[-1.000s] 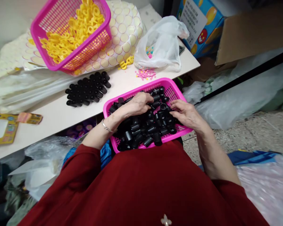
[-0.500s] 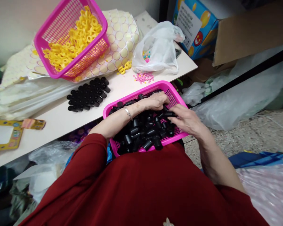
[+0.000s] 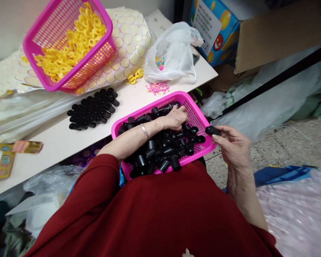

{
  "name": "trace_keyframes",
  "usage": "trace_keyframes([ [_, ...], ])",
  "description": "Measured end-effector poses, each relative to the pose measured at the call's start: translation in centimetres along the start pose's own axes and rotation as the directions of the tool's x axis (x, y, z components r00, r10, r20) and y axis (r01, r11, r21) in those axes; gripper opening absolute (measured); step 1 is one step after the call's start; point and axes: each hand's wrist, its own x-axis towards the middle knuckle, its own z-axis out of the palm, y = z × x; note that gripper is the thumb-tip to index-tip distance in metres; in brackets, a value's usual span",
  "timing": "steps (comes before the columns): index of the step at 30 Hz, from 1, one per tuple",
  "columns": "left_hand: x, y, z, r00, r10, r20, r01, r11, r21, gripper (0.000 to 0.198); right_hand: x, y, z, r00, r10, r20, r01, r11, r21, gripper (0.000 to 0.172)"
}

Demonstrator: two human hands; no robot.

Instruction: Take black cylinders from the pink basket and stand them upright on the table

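Note:
A pink basket (image 3: 197,113) full of loose black tubes (image 3: 160,155) rests on my lap against the table edge. My left hand (image 3: 176,117) lies in the far part of the basket, fingers curled down among the tubes; what they grip is hidden. My right hand (image 3: 231,144) is just outside the basket's right rim and pinches one black tube (image 3: 212,130) at its fingertips. A neat block of black tubes (image 3: 92,109) lies on the white table (image 3: 56,137) to the left.
A tilted pink basket (image 3: 69,76) of yellow rings (image 3: 66,46) leans on patterned sheets at the back left. A white plastic bag (image 3: 173,53) and scattered pink beads (image 3: 157,87) sit at the table's right end. Cardboard boxes and plastic bags crowd the floor on the right.
My right hand has come out of the basket to the right with one black tube pinched in it. My left hand has stayed at the basket's far side.

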Motion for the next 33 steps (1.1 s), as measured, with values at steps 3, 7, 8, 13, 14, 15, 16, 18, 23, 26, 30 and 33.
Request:
trace_keyframes([
  [3, -1.1, -0.4, -1.2, 0.993, -0.034, -0.116, -0.021, 0.895, -0.445, 0.027, -0.2, -0.3, 0.5, 1.000, -0.025, 0.004, 0.025, 0.999, -0.047, 0.032],
  [7, -2.5, -0.2, -1.7, 0.982, -0.138, -0.128, -0.078, 0.320, -0.944, 0.031, -0.3, -0.6, 1.7, 0.997, -0.076, -0.004, 0.075, 0.993, -0.086, 0.030],
  [8, -2.7, -0.1, -1.6, 0.980, -0.175, -0.098, -0.066, 0.177, -0.982, 0.031, -0.3, -0.7, 2.0, 0.996, -0.088, -0.008, 0.087, 0.992, -0.096, 0.030],
  [13, -3.5, 0.5, -1.8, 0.974, -0.219, 0.065, 0.014, -0.226, -0.974, 0.020, -0.3, -1.0, 3.1, 0.990, -0.141, -0.009, 0.138, 0.982, -0.131, 0.027],
  [14, -3.6, 0.6, -2.0, 0.974, -0.212, 0.077, 0.021, -0.255, -0.967, 0.017, -0.2, -1.0, 3.2, 0.988, -0.152, -0.005, 0.150, 0.979, -0.141, 0.026],
  [15, -3.6, 0.7, -2.0, 0.975, -0.205, 0.084, 0.026, -0.273, -0.962, 0.014, -0.2, -1.0, 3.2, 0.987, -0.161, -0.001, 0.159, 0.975, -0.154, 0.025],
  [16, -3.6, 0.8, -2.1, 0.976, -0.200, 0.090, 0.030, -0.285, -0.958, 0.012, -0.3, -1.0, 3.3, 0.986, -0.167, 0.002, 0.165, 0.972, -0.169, 0.025],
  [18, -3.6, 1.1, -2.1, 0.976, -0.194, 0.101, 0.040, -0.296, -0.954, 0.010, -0.3, -1.1, 3.4, 0.986, -0.166, 0.010, 0.164, 0.965, -0.204, 0.025],
  [23, -3.5, 0.8, -2.1, 0.966, -0.246, 0.077, 0.032, -0.181, -0.983, 0.017, -0.4, -1.1, 3.6, 0.984, -0.175, 0.008, 0.172, 0.954, -0.247, 0.025],
  [26, -4.1, -0.5, -3.4, 0.948, -0.318, -0.006, 0.046, 0.157, -0.987, 0.024, -0.3, -0.8, 3.3, 0.981, -0.190, -0.026, 0.177, 0.950, -0.258, 0.026],
  [30, -5.6, -2.7, -5.9, 0.984, -0.159, 0.075, 0.163, 0.660, -0.734, 0.020, -0.4, -0.4, 2.8, 0.981, -0.187, -0.047, 0.171, 0.956, -0.237, 0.025],
  [33, -6.0, -4.0, -6.3, 0.970, -0.241, 0.031, 0.210, 0.769, -0.603, 0.018, -0.5, -0.2, 2.7, 0.983, -0.177, -0.048, 0.164, 0.964, -0.209, 0.023],
])
